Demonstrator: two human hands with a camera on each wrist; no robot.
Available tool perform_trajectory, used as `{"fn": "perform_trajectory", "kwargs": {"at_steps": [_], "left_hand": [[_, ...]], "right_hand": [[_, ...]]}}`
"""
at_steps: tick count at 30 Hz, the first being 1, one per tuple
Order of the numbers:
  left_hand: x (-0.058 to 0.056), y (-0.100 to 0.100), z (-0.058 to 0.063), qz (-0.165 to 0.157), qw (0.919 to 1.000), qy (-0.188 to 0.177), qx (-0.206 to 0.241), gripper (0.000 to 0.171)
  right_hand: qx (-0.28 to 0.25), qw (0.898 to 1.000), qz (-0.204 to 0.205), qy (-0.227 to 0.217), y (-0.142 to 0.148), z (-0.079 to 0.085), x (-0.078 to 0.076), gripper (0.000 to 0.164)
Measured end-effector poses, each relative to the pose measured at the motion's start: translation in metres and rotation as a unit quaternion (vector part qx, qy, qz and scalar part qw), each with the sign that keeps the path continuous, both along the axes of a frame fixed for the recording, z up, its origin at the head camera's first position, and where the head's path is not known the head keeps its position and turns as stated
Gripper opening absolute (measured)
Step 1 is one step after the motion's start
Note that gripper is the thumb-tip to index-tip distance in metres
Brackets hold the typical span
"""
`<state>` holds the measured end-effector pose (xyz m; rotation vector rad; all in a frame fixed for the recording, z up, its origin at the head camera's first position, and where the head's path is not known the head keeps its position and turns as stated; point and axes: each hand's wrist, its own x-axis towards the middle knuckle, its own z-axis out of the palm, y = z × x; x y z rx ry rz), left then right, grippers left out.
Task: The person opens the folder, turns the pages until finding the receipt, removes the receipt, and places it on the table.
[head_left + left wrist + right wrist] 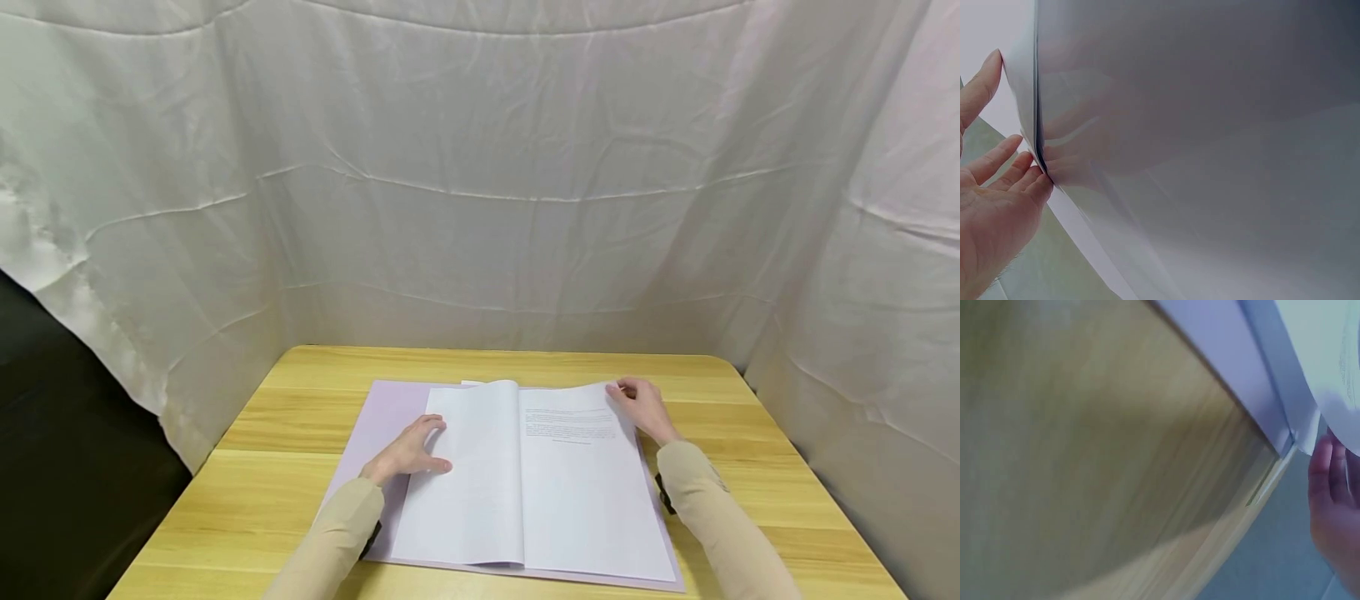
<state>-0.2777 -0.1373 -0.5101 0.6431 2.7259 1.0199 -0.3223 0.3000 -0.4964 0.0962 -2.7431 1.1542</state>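
A lilac folder (392,410) lies spread on the table with white pages inside. Its right page (596,508) bears a few lines of print near the top, while the left page (468,500) looks blank. At the far right corner my right hand (643,408) pinches the right page, whose corner is lifted; its underside shows in the right wrist view. My left hand (408,454) rests on the outer edge of the left page, thumb and fingers spread. In the left wrist view its fingertips touch the edge of a glossy sheet (1210,187).
The wooden table (247,500) extends on both sides of the folder. Pale curtains (480,208) hang behind and beside it. A black surface (60,450) shows at the left. A small white tab (471,383) sticks out past the folder's far edge.
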Motion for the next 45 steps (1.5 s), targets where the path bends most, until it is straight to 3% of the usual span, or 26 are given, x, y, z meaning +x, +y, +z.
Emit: {"fn": "perform_trajectory", "kwargs": {"at_steps": [5,6,11,16,19,37,45], "left_hand": [[0.003,0.001,0.005,-0.001,1.0000,-0.001,-0.003,0.074],[0.007,0.004,0.011,0.009,0.9998,-0.016,-0.002,0.074],[0.009,0.007,0.014,0.016,0.9996,-0.019,-0.015,0.073],[0.009,0.006,0.015,0.013,0.9997,-0.018,-0.014,0.074],[0.009,0.006,0.016,0.011,0.9997,-0.017,-0.015,0.074],[0.011,0.002,0.013,-0.001,0.9999,-0.011,0.002,0.078],[0.011,0.000,0.009,-0.003,0.9999,-0.007,0.013,0.080]], "right_hand": [[-0.054,0.994,0.054,-0.075,0.001,0.004,0.006,0.065],[-0.065,0.991,0.061,-0.095,0.002,0.005,0.008,0.070],[-0.106,0.976,0.089,-0.168,0.006,0.011,0.015,0.086],[-0.178,0.954,0.122,-0.207,0.010,0.011,0.020,0.083],[-0.227,0.935,0.149,-0.227,0.012,0.011,0.024,0.075],[-0.334,0.870,0.247,-0.265,0.012,0.023,0.041,0.071],[-0.354,0.851,0.276,-0.272,0.009,0.029,0.051,0.070]]}}
